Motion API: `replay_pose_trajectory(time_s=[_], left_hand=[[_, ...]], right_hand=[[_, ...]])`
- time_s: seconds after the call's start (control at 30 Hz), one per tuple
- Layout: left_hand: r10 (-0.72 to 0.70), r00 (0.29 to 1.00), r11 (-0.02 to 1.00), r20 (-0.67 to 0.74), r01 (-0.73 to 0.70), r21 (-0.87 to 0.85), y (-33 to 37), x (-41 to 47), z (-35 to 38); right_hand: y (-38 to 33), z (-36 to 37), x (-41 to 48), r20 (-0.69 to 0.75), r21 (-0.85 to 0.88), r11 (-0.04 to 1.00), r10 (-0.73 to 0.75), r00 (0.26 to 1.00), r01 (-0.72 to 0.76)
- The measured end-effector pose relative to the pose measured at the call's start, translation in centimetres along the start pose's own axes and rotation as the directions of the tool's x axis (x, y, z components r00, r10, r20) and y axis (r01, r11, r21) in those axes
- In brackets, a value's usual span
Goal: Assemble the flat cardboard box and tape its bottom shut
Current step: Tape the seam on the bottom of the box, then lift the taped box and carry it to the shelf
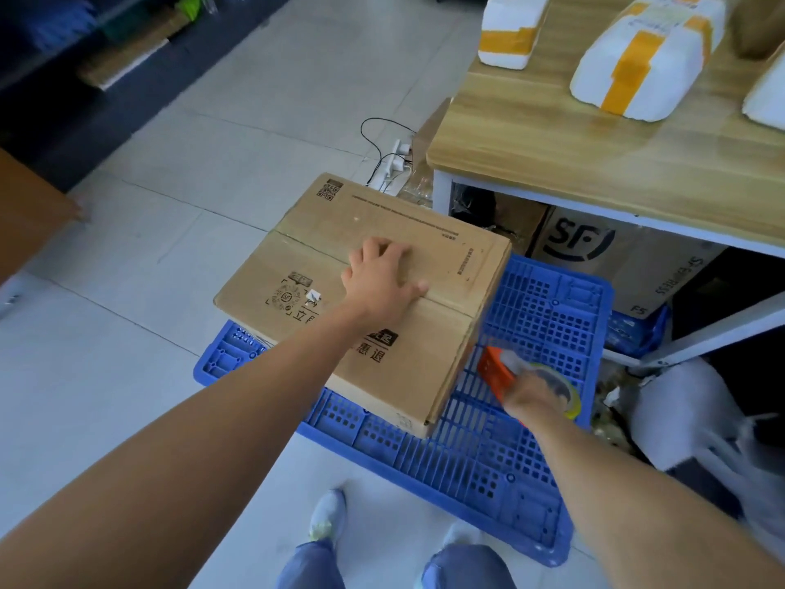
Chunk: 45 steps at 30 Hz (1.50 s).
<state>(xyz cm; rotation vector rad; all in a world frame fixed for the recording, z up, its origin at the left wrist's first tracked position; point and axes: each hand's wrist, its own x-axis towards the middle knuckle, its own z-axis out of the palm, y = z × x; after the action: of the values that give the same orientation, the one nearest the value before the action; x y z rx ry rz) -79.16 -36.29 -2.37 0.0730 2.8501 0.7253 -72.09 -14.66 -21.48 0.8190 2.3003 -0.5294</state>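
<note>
A brown corrugated cardboard box (365, 291), formed up with its flaps folded closed on top, sits on a blue plastic pallet (501, 452) with a grid of square holes. The pallet lies on a floor (204, 172) of pale, smooth tiles. Black printed characters and two code squares mark the box's top, and a seam runs across it where the flaps meet.

The left hand (382, 278) lies flat on top of the box over the seam, palm down, fingers (395, 248) spread and pressing on the cardboard. The right hand (531, 397), blurred, is just beside the box's right edge above the pallet, its fingers wrapped around a tape dispenser (522, 376) with an orange body and a roll of clear tape.

At upper right stands a table (594, 163) with a wood-grain top and white metal legs. On it lie white foam packages (641, 53) bound with yellow tape. Beneath it is another cardboard box printed "SF" (594, 248). A white power strip (395, 163) with black cords rests on the floor behind the box. The person's knees in blue trousers and light shoes show at the bottom edge.
</note>
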Motion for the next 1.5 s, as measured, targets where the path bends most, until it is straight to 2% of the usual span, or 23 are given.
replay_pose_trajectory(time_s=[0.1, 0.17, 0.27, 0.33, 0.4, 0.5, 0.57, 0.67, 0.8, 0.97, 1.27, 1.5], left_hand=[[0.046, 0.999, 0.999, 0.000, -0.046, 0.005, -1.0, 0.2, 0.0], [0.075, 0.997, 0.997, 0.008, -0.075, 0.013, -1.4, 0.3, -0.1], [0.094, 0.995, 0.995, 0.018, -0.095, 0.027, -1.5, 0.2, -0.4], [0.105, 0.994, 0.994, 0.027, -0.105, 0.025, -1.4, 0.1, -0.6], [0.117, 0.992, 0.993, 0.048, -0.117, -0.006, -1.4, -0.1, -1.2], [0.131, 0.991, 0.984, 0.022, -0.128, -0.123, -2.2, -0.3, -2.6], [0.121, 0.992, 0.981, -0.043, -0.126, -0.145, -3.0, -0.2, -3.8], [0.062, 0.991, 0.993, -0.115, -0.073, -0.091, -4.6, 0.6, -5.8], [-0.094, 0.993, 0.995, -0.065, 0.095, 0.015, -7.5, 2.2, -7.7], [-0.241, 0.967, 0.956, 0.087, 0.252, -0.150, -11.3, 4.7, -8.1], [-0.266, 0.938, 0.932, 0.223, 0.310, -0.191, -12.7, 6.5, -8.6], [-0.281, 0.944, 0.939, 0.171, 0.308, -0.154, -12.7, 6.1, -8.3]], right_hand=[[1.1, 3.4, 2.0, -0.009, 0.082, 0.994, 0.067, 0.998, -0.066], [1.3, 4.6, 1.7, 0.062, 0.140, 0.986, 0.084, 0.995, -0.092], [0.4, 3.8, -0.9, 0.082, 0.147, 0.989, 0.019, 0.996, -0.031], [-1.3, 1.5, -3.2, -0.014, 0.213, 0.976, -0.030, 0.999, 0.032], [-3.6, -1.8, -5.9, -0.154, 0.381, 0.919, -0.046, 0.987, 0.102], [-6.6, -6.5, -10.1, -0.355, 0.600, 0.778, 0.050, 0.933, 0.187], [-7.9, -8.6, -12.8, -0.406, 0.685, 0.690, 0.095, 0.909, 0.234], [-10.2, -9.8, -15.5, -0.391, 0.652, 0.707, 0.003, 0.920, 0.275], [-12.9, -9.1, -16.6, -0.261, 0.679, 0.718, 0.043, 0.964, 0.152], [-14.3, -7.7, -16.2, -0.242, 0.708, 0.699, 0.110, 0.964, 0.098], [-14.8, -7.5, -15.8, -0.263, 0.700, 0.713, 0.189, 0.946, 0.052], [-15.4, -7.8, -16.3, -0.269, 0.692, 0.721, 0.208, 0.941, 0.038]])
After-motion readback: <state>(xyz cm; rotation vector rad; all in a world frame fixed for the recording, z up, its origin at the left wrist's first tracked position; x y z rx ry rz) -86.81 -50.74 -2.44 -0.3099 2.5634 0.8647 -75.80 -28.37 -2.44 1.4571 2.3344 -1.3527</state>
